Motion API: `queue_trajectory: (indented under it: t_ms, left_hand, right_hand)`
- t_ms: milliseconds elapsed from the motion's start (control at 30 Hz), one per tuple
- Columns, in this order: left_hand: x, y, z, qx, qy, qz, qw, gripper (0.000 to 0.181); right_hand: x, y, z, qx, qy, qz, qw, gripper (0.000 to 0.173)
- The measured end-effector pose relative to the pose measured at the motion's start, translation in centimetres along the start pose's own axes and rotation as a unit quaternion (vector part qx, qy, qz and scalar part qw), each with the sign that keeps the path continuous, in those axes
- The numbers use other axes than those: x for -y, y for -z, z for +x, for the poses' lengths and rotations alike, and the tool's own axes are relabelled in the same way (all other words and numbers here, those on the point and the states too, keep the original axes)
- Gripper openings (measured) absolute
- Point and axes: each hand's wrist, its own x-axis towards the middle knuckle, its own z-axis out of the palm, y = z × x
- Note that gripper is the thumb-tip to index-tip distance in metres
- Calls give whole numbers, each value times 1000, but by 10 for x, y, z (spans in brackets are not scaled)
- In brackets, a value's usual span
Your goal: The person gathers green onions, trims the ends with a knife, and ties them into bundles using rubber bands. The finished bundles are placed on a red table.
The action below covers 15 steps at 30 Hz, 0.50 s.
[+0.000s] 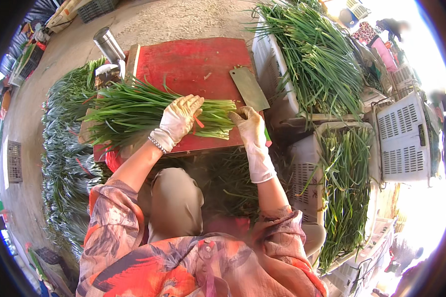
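Observation:
A bunch of garlic chives (133, 111) lies across the red board (193, 63), its leaves to the left and pale stem ends to the right. My left hand (180, 115), in a whitish glove, grips the bunch from above beside a red tie (198, 121). At the stem ends is my gloved right hand (251, 124), thumb and fingers curled against them; whether it pinches any stem cannot be made out. Just beyond that hand, a broad cleaver blade (249, 88) rests flat on the board's right side. Its handle is not plainly visible.
Tied chive bunches (68, 159) are piled on the left. A steel flask (109, 45) stands at the board's back left corner. On the right, white plastic crates (282, 70) hold loose chives (316, 59). More chives (230, 178) lie below the board's near edge. Several people appear at the far right.

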Motion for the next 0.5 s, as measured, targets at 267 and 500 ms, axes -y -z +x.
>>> queue_trajectory:
  t_ms: [267, 500]
  left_hand:
    - [8, -23, -16, -51, 20, 31, 998, 39]
    - [6, 8, 58, 190, 186, -55, 962, 30]
  right_hand:
    - [-40, 5, -20, -75, -97, 373, 920, 22]
    - [-164, 9, -128, 263, 92, -375, 884, 28]
